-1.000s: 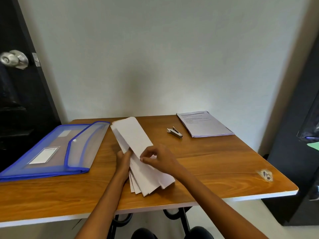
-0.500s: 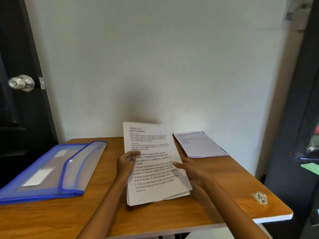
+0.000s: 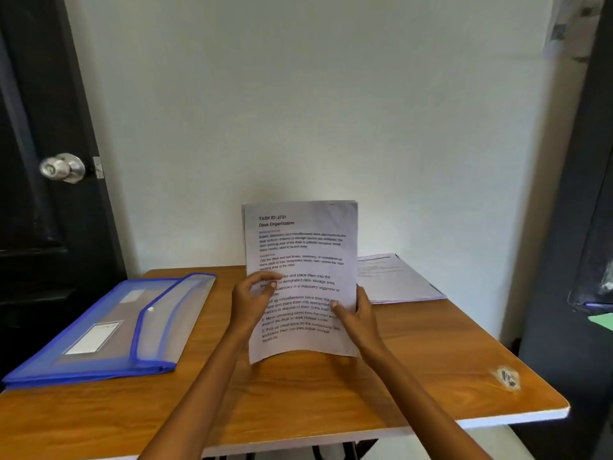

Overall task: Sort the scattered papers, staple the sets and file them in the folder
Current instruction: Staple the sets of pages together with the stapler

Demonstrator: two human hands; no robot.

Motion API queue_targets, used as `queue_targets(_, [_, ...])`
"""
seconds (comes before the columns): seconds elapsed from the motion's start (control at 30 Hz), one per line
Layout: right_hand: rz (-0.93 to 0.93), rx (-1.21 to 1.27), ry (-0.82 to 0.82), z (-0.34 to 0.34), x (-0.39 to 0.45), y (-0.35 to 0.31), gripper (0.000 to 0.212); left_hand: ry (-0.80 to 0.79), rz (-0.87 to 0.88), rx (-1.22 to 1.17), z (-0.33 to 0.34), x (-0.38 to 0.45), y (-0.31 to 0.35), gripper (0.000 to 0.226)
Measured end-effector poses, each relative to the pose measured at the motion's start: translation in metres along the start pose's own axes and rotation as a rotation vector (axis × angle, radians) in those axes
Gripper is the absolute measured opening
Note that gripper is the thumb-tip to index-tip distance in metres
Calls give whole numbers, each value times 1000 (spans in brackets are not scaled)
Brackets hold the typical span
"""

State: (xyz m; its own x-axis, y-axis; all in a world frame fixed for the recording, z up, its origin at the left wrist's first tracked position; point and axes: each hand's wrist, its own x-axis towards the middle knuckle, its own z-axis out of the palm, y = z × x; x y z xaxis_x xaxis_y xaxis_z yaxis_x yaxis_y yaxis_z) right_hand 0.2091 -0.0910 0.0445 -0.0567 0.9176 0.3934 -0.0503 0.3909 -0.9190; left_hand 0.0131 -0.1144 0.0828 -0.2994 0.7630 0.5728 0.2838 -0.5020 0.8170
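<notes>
The left hand (image 3: 252, 302) grips the left edge of a sheaf of printed papers (image 3: 303, 260), its thumb curled over the front of the top sheet and its fingers behind. The right hand (image 3: 356, 315) holds the right edge lower down, thumb lying across the printed face and the rest of the fingers hidden behind the pages. Between the two hands the sheaf stands nearly upright, squared together, its bottom edge bowed and just above or touching the table (image 3: 431, 360) — which of the two cannot be told. The top sheet carries black text under a heading that reads "Desk Organization"; a few page edges show behind it at the top and left.

To the right of the held sheaf and farther back, a second stack of papers (image 3: 398, 280) lies flat on the wood near the wall, print side up. On the left side of the table lies the folder (image 3: 109, 330) — a translucent blue-edged envelope with a snap flap and a white label on its front, flat and well apart from the hands. Near the right front corner of the table a small torn sticker (image 3: 506, 378) clings to the surface.

Beyond the table is a plain pale wall (image 3: 298, 111). At far left stands a dark door (image 3: 36, 210) with a round metal knob (image 3: 63, 167).
</notes>
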Motion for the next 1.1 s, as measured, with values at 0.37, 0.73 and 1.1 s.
queue_targets(0.37, [191, 127, 123, -16, 10, -2, 22, 419, -322, -213, 5, 5, -7, 27])
queue_targets(0.73, [410, 405, -17, -2, 2, 11, 45, 510, -619, -443, 45, -28, -11, 53])
queue_targets(1.1, [280, -125, -222, -61, 15, -4, 31, -33, -574, -232, -51, -15, -24, 34])
